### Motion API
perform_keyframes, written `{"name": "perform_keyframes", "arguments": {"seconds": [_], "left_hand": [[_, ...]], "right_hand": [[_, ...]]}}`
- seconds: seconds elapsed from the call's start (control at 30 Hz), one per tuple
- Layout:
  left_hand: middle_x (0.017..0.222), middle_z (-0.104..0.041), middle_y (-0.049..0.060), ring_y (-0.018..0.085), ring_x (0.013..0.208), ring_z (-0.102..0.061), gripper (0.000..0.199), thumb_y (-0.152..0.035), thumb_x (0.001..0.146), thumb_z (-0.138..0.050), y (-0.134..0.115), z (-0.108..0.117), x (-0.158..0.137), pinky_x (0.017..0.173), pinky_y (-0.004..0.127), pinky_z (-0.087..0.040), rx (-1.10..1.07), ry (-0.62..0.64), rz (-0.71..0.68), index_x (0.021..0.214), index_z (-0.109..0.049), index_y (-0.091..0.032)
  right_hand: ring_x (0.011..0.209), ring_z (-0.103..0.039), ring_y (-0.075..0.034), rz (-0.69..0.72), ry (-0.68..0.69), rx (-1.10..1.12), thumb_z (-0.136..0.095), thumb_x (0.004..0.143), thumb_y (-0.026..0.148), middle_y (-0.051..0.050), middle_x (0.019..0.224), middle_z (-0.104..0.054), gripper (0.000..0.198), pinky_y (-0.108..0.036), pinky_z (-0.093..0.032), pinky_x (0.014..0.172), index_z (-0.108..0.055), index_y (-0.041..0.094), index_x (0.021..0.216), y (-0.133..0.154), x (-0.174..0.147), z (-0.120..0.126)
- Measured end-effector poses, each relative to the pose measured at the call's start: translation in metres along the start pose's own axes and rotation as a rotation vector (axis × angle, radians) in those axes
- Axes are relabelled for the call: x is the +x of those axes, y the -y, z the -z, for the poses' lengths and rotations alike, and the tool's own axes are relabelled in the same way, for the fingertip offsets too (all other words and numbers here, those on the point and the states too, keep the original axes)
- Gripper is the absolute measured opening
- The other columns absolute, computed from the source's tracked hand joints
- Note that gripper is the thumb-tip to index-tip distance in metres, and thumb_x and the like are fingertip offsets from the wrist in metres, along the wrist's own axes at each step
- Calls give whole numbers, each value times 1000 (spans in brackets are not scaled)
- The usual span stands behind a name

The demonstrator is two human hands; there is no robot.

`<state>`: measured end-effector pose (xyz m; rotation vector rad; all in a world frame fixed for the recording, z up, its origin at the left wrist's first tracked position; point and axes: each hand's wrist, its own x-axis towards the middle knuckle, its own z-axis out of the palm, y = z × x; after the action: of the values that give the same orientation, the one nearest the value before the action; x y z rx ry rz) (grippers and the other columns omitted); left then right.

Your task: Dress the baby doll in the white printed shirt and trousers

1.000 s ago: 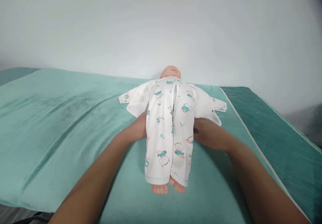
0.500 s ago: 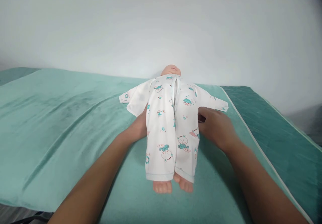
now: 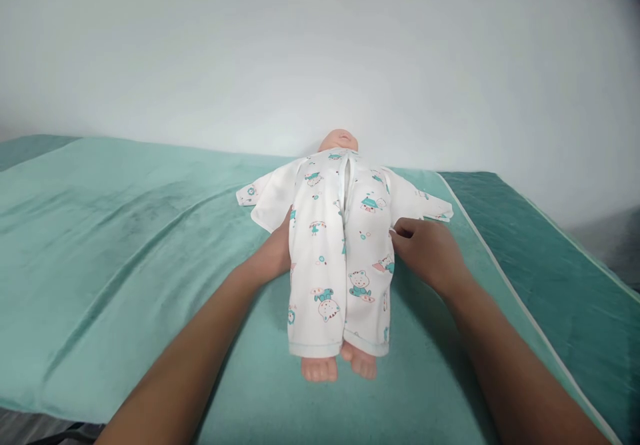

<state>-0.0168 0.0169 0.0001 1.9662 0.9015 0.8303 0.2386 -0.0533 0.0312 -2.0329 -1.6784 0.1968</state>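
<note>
A baby doll point(image 3: 340, 140) lies on its back, feet toward me, in a white romper point(image 3: 325, 245) printed with teal and pink bears and houses. Both sleeves are spread out to the sides, and the doll's bare feet point(image 3: 320, 369) poke out below the hems. My left hand point(image 3: 276, 248) is at the romper's left side, its fingers hidden behind the cloth. On the other side, my right hand point(image 3: 427, 248) is closed, pinching the romper's edge between thumb and finger at about hip height.
A light teal sheet point(image 3: 125, 232) with soft creases covers the bed. To the right, past a pale piping line, lies a darker teal section point(image 3: 565, 285). A white wall point(image 3: 320, 58) stands behind the doll's head. Dark floor shows at the lower left.
My right hand has shifted slightly down and now pinches the romper's edge. The legs of the romper and the doll's feet have moved slightly left. My left hand has hardly moved.
</note>
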Motion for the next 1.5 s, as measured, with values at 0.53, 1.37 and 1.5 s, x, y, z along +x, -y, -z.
{"name": "perform_keyframes", "arguments": {"seconds": [0.53,1.37,1.5], "left_hand": [[156,-38,9,31,149,-23,71,-46,87,-59,-10,1,1,120,51,-29,57,-8,-20,149,-28,-28],[87,-69,-1,19,83,-60,19,-25,79,-50,-35,38,-7,72,26,-44,186,464,107,77,-67,-18],[77,-64,0,17,73,-53,21,-28,78,-51,-34,40,-7,65,26,-41,182,458,170,67,-64,-16]], "right_hand": [[76,-56,-18,356,-87,144,-45,75,11,-3,81,-64,18,-29,-39,68,-59,20,78,-5,2,-4],[94,-68,-20,526,419,256,-37,65,1,1,90,-74,45,-30,-50,83,-75,26,71,-6,6,7],[72,-66,-17,443,570,283,-39,64,2,2,72,-71,42,-28,-50,72,-74,24,68,-10,8,11]]}}
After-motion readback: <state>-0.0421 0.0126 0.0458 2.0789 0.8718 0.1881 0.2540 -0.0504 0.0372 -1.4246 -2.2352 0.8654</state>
